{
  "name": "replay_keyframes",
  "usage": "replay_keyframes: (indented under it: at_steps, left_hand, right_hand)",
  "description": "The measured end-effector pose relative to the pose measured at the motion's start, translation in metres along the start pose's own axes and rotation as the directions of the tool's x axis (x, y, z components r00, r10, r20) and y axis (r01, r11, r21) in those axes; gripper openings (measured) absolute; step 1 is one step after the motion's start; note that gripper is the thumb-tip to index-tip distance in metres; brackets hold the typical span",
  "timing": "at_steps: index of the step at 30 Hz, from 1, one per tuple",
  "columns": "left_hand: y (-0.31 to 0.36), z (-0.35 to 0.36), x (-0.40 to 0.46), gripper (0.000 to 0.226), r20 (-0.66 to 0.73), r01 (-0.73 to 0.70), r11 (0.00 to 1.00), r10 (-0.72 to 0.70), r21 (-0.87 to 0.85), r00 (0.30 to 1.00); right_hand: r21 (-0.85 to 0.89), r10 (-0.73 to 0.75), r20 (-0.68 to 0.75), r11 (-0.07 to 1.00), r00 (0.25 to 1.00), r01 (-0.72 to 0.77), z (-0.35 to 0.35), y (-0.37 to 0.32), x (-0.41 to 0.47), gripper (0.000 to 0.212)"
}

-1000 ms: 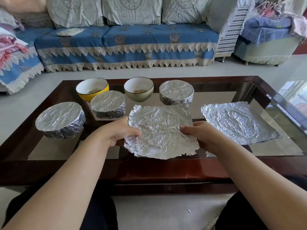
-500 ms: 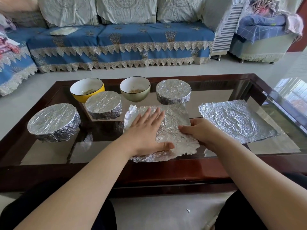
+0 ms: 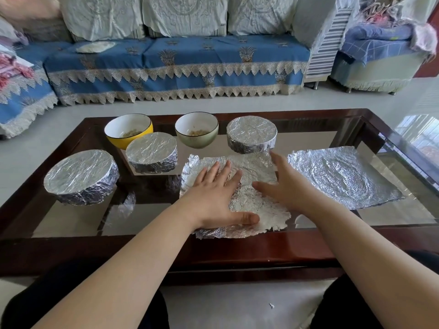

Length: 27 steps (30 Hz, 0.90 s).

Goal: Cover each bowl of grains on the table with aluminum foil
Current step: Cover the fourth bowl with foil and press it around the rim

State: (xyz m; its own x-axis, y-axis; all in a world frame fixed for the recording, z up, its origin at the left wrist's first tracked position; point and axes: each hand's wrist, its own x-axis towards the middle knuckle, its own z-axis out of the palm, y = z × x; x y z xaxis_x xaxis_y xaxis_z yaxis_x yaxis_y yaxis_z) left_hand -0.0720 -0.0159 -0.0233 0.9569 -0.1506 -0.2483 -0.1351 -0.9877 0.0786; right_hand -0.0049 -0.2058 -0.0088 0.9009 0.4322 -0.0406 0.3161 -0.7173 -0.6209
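A crumpled foil sheet [image 3: 254, 167] lies flat on the glass table [image 3: 71, 217] near its front edge. My left hand [image 3: 213, 195] presses on it with straight, spread fingers. My right hand [image 3: 285, 186] lies flat on the sheet's right part, fingers straight. A second foil sheet [image 3: 342, 176] lies to the right. At the back stand a yellow bowl [image 3: 126, 131] and a green bowl [image 3: 197, 130], both uncovered with grains inside. Three bowls wear foil: one at the left [image 3: 80, 176], one in the middle [image 3: 152, 151], one at the back [image 3: 251, 134].
The table has a dark wooden frame [image 3: 237, 252] around the glass. A blue-covered sofa [image 3: 175, 65] stands behind it, an armchair [image 3: 380, 58] at the right. My knees sit close under the table's front edge.
Both hands let go of the foil sheet's edges and now lie flat on it. The left went flat first; the right then opened and moved onto the sheet.
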Motion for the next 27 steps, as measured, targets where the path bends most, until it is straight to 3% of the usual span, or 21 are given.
replay_keyframes:
  at_steps: [2, 4, 6, 9, 17, 27]
  left_hand:
    - [0.000, 0.001, 0.001, 0.125, -0.016, 0.004, 1.000, -0.004, -0.006, 1.000]
    - [0.000, 0.002, 0.001, 0.125, -0.021, 0.003, 1.000, -0.004, -0.023, 1.000]
    - [0.001, 0.001, -0.001, 0.123, -0.038, -0.001, 0.999, 0.000, -0.048, 0.999]
    - [0.004, -0.002, -0.004, 0.125, -0.041, -0.004, 0.999, 0.002, -0.053, 0.999]
    - [-0.006, -0.004, -0.005, 0.132, -0.032, 0.043, 0.998, -0.045, -0.042, 0.999]
    - [-0.008, -0.003, 0.003, 0.129, -0.100, 0.038, 0.996, -0.046, -0.081, 0.994]
  right_hand:
    - [-0.148, -0.326, -0.135, 0.940, 0.936, 0.306, -0.003, -0.010, -0.005, 0.075]
    - [-0.123, -0.463, -0.064, 0.883, 0.884, 0.454, 0.002, -0.023, -0.006, 0.061]
    - [-0.112, -0.416, 0.106, 0.897, 0.903, 0.427, 0.017, -0.028, -0.001, 0.058]
    - [-0.287, -0.292, 0.247, 0.889, 0.924, 0.358, 0.033, -0.025, 0.009, 0.063]
    - [-0.394, -0.300, 0.217, 0.844, 0.929, 0.364, 0.039, -0.014, 0.014, 0.062]
    - [-0.327, -0.318, 0.102, 0.884, 0.943, 0.334, 0.031, -0.020, 0.018, 0.055]
